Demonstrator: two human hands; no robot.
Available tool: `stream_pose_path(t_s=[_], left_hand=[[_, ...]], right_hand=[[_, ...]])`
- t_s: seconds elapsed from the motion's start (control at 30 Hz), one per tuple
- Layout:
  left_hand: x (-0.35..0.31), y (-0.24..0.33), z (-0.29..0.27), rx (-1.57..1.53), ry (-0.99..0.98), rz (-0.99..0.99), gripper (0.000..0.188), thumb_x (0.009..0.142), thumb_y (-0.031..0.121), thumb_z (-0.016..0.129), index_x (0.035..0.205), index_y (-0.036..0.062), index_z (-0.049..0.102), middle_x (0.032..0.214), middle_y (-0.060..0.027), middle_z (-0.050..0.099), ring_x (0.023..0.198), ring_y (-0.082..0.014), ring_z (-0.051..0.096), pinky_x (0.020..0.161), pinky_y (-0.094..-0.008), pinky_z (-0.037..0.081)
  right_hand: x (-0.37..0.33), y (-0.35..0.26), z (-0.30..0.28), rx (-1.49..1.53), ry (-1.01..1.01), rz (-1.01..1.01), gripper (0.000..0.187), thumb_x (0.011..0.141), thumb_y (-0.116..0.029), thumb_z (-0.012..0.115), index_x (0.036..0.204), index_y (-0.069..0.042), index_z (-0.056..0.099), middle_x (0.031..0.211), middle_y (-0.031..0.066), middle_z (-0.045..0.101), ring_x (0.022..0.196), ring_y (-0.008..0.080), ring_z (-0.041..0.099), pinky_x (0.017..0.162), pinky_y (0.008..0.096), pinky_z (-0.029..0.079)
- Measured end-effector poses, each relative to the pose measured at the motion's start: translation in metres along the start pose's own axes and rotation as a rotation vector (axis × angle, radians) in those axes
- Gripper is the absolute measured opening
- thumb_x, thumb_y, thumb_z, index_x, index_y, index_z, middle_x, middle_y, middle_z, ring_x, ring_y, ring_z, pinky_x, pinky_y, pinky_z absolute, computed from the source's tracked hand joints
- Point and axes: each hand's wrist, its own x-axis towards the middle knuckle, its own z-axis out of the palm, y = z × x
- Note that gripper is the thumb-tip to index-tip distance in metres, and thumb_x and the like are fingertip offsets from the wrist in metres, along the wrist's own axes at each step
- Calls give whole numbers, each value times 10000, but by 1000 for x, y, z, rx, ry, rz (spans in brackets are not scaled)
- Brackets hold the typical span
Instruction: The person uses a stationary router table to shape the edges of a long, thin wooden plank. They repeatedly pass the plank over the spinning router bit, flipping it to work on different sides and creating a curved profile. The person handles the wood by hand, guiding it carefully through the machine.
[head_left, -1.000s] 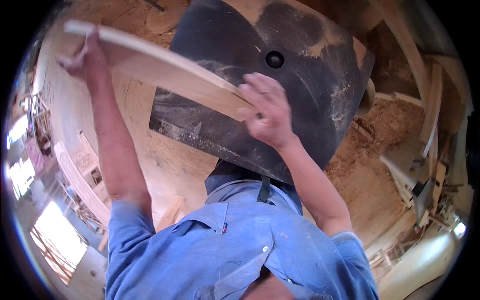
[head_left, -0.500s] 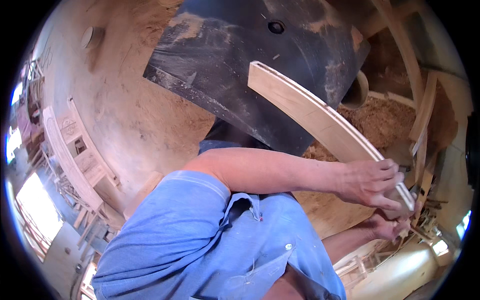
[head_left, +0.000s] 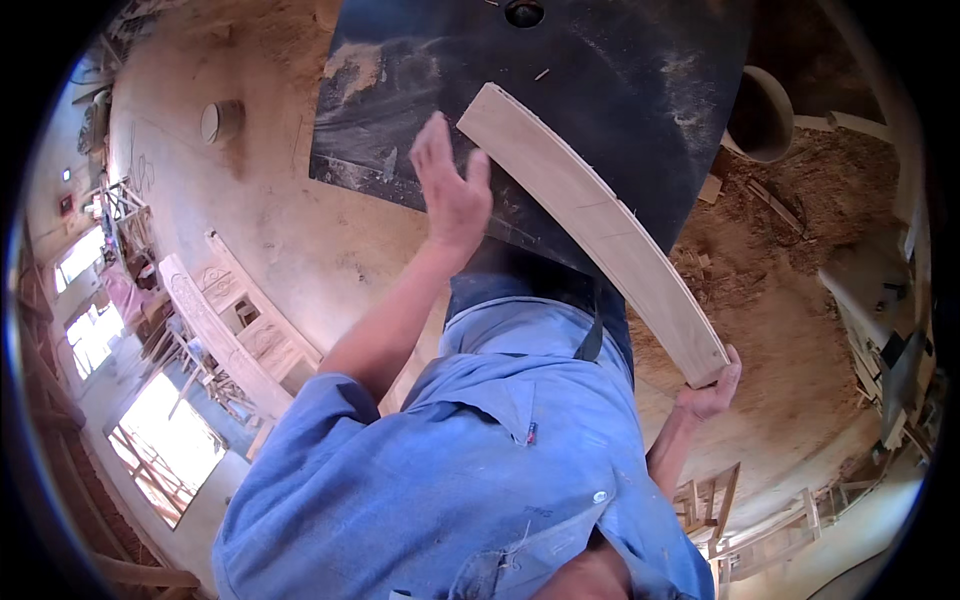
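A curved wooden board is held slantwise across the middle of the frame, from the black tabletop at upper centre down to the lower right. Its lower end is gripped by the right hand, whose fingers are closed around the end. Nothing is grasped by the left hand: its fingers and thumb are spread wide just beside the upper end, and whether the edge is touched cannot be told. The long edges appear to have been shaped to their curve already, and the broad face is left bare, without carving or coating. The upper part is seen over the tabletop, but whether it is supported there cannot be made out. By that reading, handling is judged to be under way, and whether any shaping is left to be done cannot be determined from this view
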Motion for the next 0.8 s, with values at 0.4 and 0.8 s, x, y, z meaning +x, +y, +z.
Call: stream_pose_path(t_s=[0.4,0.8], left_hand=[[43,-34,1,-420,-41,-303,618,1057,85,627,1590,-124,395,1395,-121,639,1266,-179,611,1126,-320,470],[65,-41,-5,-565,70,-262,389,1055,186,709,1368,-45,691,1162,-51,623,1086,-162,602,986,-293,498]], right_hand=[[-4,8,18,180,-282,183,475,916,-77,578,1361,88,610,1351,258,673,1314,363,626,1215,508,416],[35,13,29,39,-264,145,355,905,-63,610,1233,74,601,1233,225,682,1211,330,654,1159,457,475]])
